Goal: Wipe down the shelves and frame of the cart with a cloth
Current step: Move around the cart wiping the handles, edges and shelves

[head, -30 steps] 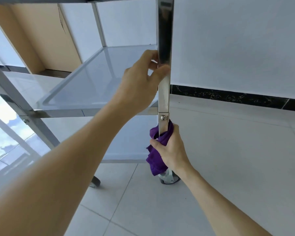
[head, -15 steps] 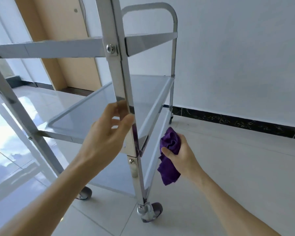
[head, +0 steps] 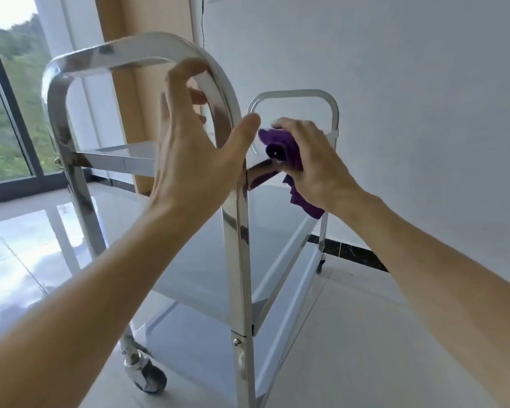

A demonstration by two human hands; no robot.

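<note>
Wiping the frame: that is the step we log here, at the near right upright of the cart (head: 237, 231), just where the top shelf's side rail (head: 262, 170) joins it. Item one, left hand (head: 189, 148): fingers curl over the curved handle (head: 124, 51) at its right bend, thumb spread toward the post; we judge it a steadying hold, though whether the fingers fully clasp the bar is hard to tell through blur. Item two, right hand (head: 312, 160): clenched around a purple cloth (head: 280, 148), bunched, with a tail hanging below the wrist; the wad sits at the top rail, right beside the upright, seemingly touching it. Item three, shelves: top shelf (head: 124, 150), middle shelf (head: 218, 254) and bottom shelf (head: 195, 343), all bare steel, no cloth on them now. Item four, caster (head: 147, 375) on the tiled floor (head: 351, 334); far handle (head: 295, 95) near the white wall (head: 395, 83). Next move, in our judgement: run the cloth along the rail or over the handle's bend, keeping pressure on the metal, while the left hand braces so the wheeled cart does not roll away; the left grip will need shifting once the cloth reaches the bar under it.
</note>
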